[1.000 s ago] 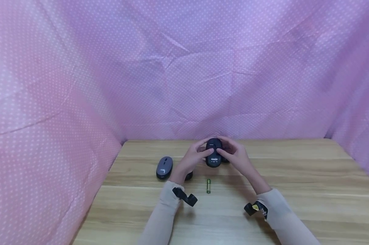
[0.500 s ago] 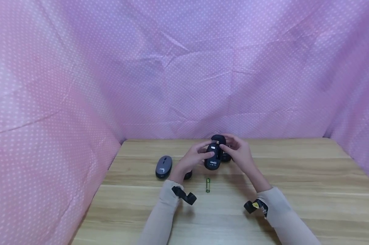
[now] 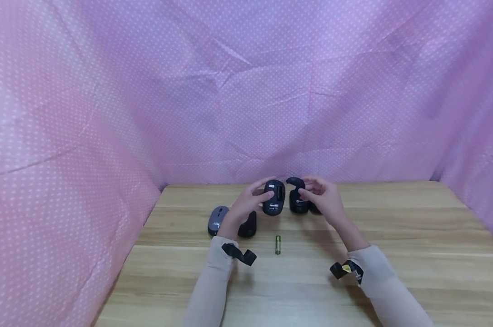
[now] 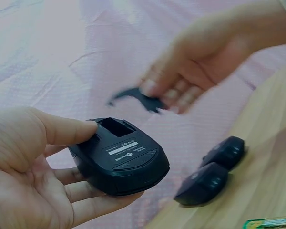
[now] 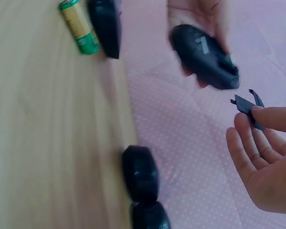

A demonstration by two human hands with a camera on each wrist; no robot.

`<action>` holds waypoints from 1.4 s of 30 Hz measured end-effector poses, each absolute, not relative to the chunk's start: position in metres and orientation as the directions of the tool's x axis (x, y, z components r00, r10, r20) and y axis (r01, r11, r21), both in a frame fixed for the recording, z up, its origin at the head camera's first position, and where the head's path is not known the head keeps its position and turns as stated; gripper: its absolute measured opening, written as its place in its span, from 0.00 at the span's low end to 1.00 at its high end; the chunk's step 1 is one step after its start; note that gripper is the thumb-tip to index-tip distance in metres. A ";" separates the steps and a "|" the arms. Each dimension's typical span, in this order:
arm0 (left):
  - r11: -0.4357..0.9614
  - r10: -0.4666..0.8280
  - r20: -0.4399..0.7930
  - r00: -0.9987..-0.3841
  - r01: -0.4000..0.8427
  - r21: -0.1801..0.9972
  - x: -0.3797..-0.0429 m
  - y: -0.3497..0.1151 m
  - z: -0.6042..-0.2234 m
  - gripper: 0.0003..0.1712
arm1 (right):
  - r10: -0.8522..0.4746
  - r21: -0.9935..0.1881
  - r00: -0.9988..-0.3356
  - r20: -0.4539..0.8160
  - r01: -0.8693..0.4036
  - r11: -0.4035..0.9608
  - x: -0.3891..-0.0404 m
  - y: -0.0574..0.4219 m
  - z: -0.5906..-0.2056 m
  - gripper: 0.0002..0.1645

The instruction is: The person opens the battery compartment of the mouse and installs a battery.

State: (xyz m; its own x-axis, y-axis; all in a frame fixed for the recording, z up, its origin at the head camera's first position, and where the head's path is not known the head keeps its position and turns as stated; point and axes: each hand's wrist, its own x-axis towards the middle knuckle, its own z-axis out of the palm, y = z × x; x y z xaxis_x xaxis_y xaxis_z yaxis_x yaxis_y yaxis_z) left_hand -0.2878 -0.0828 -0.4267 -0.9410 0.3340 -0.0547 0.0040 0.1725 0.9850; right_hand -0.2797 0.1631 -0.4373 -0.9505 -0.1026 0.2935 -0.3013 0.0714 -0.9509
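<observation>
My left hand (image 3: 244, 206) grips a black computer mouse (image 3: 274, 208) by its sides, its underside facing up. In the left wrist view the mouse's battery slot (image 4: 115, 128) lies uncovered near my thumb, and I see no battery in it. Pinched between thumb and fingers of my right hand (image 3: 327, 200) is a thin, curved black battery cover (image 4: 133, 93), apart from the mouse. The right wrist view shows a small tab on the cover's edge. On the table, nearer than both hands, lies a green and gold battery (image 3: 278, 245).
A grey mouse (image 3: 217, 220) and a black mouse (image 3: 248, 225) sit at the left, partly behind my left arm. Two more black mice (image 4: 202, 185) stand side by side under my right hand. A pink dotted cloth (image 3: 246, 113) hangs behind the wooden table (image 3: 393, 227).
The battery cover has come off the mouse's underside. My left hand has moved left with the mouse, and my right hand has moved right with the cover.
</observation>
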 end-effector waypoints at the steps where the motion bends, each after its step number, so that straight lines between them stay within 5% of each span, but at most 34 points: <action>1: 0.159 0.319 -0.052 -0.946 -0.001 0.987 -0.288 -0.085 -0.425 0.27 | -0.122 -0.954 -0.954 0.274 -0.286 0.092 -0.280 0.164 -0.439 0.21; 18: 0.052 0.287 0.010 -0.958 0.026 0.998 -0.293 -0.103 -0.416 0.28 | -0.424 -0.820 -0.897 0.128 -0.336 0.464 -0.275 0.163 -0.459 0.13; 42: 0.077 0.269 -0.003 -0.963 0.018 0.997 -0.292 -0.102 -0.421 0.27 | -0.471 -0.751 -0.881 0.052 -0.345 0.563 -0.273 0.172 -0.480 0.12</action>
